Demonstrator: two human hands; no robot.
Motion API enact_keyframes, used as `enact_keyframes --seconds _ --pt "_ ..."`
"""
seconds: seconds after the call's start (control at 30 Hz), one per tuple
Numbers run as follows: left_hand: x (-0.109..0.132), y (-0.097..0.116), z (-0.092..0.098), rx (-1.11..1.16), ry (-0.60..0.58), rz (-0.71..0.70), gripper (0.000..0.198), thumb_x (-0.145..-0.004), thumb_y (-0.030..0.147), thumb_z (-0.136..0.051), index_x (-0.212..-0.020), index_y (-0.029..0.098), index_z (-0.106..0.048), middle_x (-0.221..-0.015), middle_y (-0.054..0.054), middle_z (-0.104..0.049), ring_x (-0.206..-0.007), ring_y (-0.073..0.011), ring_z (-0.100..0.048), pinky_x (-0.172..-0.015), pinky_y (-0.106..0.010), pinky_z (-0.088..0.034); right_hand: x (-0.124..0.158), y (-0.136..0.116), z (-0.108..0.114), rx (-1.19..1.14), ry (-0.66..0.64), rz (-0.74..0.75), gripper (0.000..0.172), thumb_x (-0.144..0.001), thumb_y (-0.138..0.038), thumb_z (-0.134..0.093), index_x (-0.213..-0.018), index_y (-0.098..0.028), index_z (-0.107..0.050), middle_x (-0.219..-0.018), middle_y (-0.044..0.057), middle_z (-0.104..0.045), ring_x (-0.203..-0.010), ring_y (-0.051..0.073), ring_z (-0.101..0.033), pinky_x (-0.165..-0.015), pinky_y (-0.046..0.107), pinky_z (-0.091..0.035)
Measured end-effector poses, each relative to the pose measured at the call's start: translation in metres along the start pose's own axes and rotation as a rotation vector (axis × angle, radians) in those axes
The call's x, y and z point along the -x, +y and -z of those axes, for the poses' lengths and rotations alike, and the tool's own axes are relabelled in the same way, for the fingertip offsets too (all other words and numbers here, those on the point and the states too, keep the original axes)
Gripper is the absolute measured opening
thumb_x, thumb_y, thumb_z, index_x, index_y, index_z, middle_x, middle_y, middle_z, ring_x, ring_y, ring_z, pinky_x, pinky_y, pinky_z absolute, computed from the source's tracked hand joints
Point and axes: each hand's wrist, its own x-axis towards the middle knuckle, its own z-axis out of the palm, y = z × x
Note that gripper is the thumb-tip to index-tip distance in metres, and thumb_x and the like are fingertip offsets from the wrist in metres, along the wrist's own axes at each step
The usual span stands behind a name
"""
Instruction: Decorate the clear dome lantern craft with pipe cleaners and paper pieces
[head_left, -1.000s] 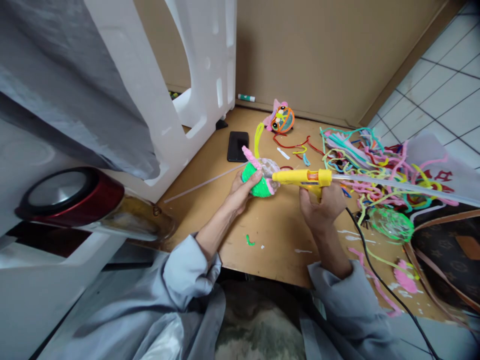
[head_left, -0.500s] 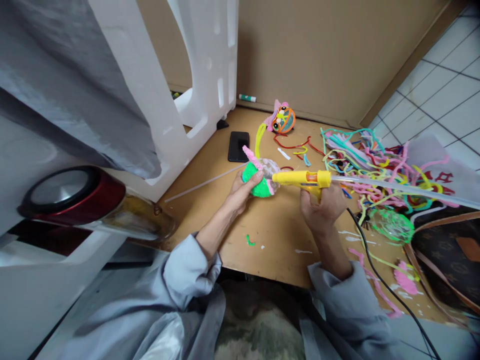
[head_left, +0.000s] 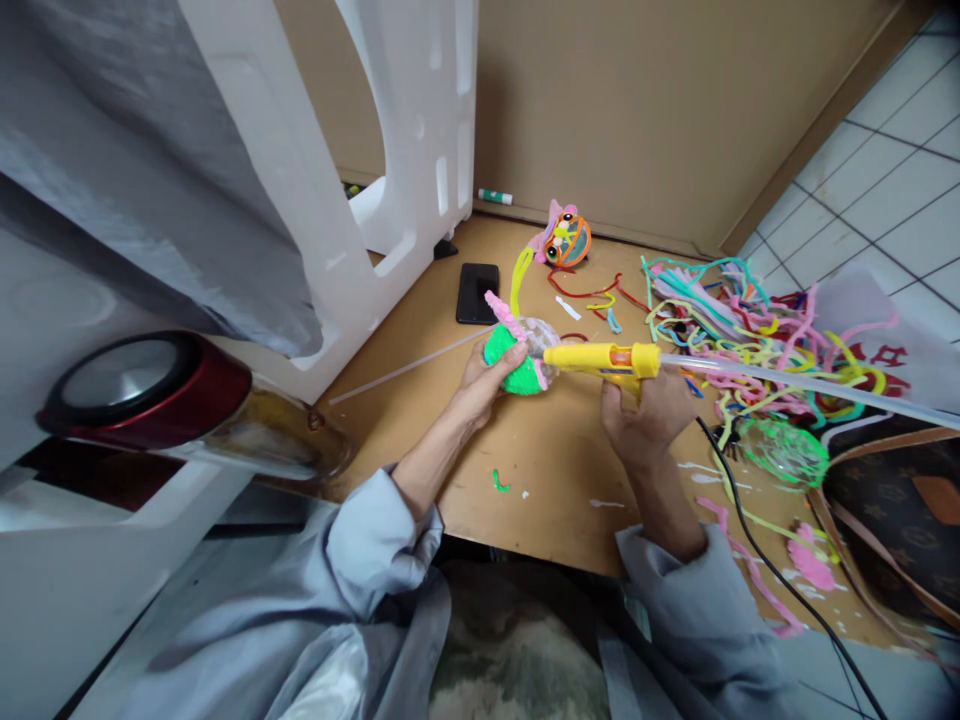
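Note:
My left hand (head_left: pixel 480 380) is closed round a small craft ball (head_left: pixel 517 362) covered in green, clear and pink pipe cleaner, with a yellow strand sticking up from it. My right hand (head_left: pixel 645 415) grips the handle of a yellow hot glue gun (head_left: pixel 604 359). Its nozzle touches the right side of the ball. A long clear glue stick (head_left: pixel 795 384) runs out of the gun's back to the right. The black cord (head_left: pixel 757 540) trails down towards the lower right.
A finished pipe-cleaner figure (head_left: pixel 564 238) stands at the back of the wooden board (head_left: pixel 540 470). A black phone (head_left: pixel 477 292) lies left of it. A heap of coloured pipe cleaners (head_left: pixel 742 320) fills the right. White foam packing (head_left: pixel 360 150) and a brown bag (head_left: pixel 892 510) flank the board.

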Motion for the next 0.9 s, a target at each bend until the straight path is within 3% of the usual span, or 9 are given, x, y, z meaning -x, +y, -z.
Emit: enact_keyframes --seconds 0.17,0.7,0.9 --pt "0.0004 0.0 0.0012 -0.02 -0.002 0.008 0.063 -0.062 0.057 -0.088 -0.109 0.02 -0.072 -0.113 -0.009 -0.078 -0.106 -0.0304 -0.073 -0.095 -0.042 -0.059 0.0025 0.001 -0.0018 -0.011 -0.047 -0.061 0.012 -0.083 -0.031 -0.055 -0.088 -0.021 -0.057 -0.073 0.006 -0.058 -0.069 0.024 -0.057 -0.064 0.036 -0.043" --pt "0.0003 0.0013 -0.0008 -0.042 0.001 -0.026 0.066 -0.06 0.059 -0.089 -0.11 0.02 -0.072 -0.113 -0.01 -0.078 -0.108 -0.0296 -0.073 -0.096 -0.041 -0.058 -0.002 -0.0017 0.003 0.043 0.017 0.015 0.013 -0.077 -0.024 -0.056 -0.089 -0.021 -0.056 -0.07 0.005 -0.058 -0.063 0.023 -0.056 -0.061 0.035 -0.044" --pt "-0.001 0.0001 -0.0005 -0.026 0.015 -0.034 0.06 -0.06 0.057 -0.089 -0.105 0.021 -0.074 -0.107 -0.008 -0.079 -0.103 -0.0298 -0.074 -0.093 -0.041 -0.06 0.0017 0.0005 0.0023 -0.017 -0.069 -0.067 0.017 -0.078 -0.028 -0.055 -0.093 -0.02 -0.058 -0.074 0.007 -0.059 -0.068 0.025 -0.058 -0.065 0.037 -0.046"
